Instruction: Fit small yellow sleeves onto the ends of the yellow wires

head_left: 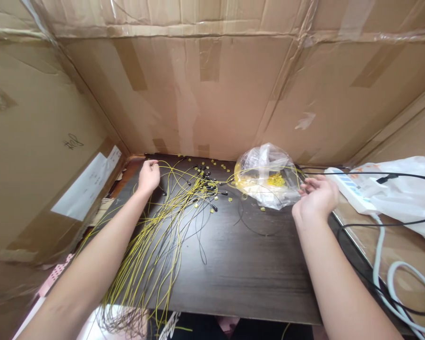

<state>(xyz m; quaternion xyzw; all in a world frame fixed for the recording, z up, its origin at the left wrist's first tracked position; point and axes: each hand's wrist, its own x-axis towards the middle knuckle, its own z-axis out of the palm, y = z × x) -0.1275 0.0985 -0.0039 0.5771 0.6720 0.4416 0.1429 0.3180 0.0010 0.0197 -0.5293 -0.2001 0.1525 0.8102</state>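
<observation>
My left hand [149, 177] is closed in a pinch on a thin yellow wire [170, 166] at the back left of the dark table. My right hand [317, 194], fingers curled, grips thin wire at the right, beside a clear plastic bag [265, 189] with small yellow pieces inside. Wire stretches past the bag toward that hand; whether it is one length between both hands I cannot tell. Between them lies a bundle of yellow and black wires [163, 226] with black tips [214, 208], fanning down over the front edge. Small yellow clip-like pieces [230, 199] are scattered around the tips.
Cardboard walls [184, 94] enclose the table [241, 264] at the back and sides. On the right are a white power strip [352, 191], a white plastic bag [403, 184], a coiled pale cable [378, 255] and black cables. A white paper label [87, 186] is on the left wall.
</observation>
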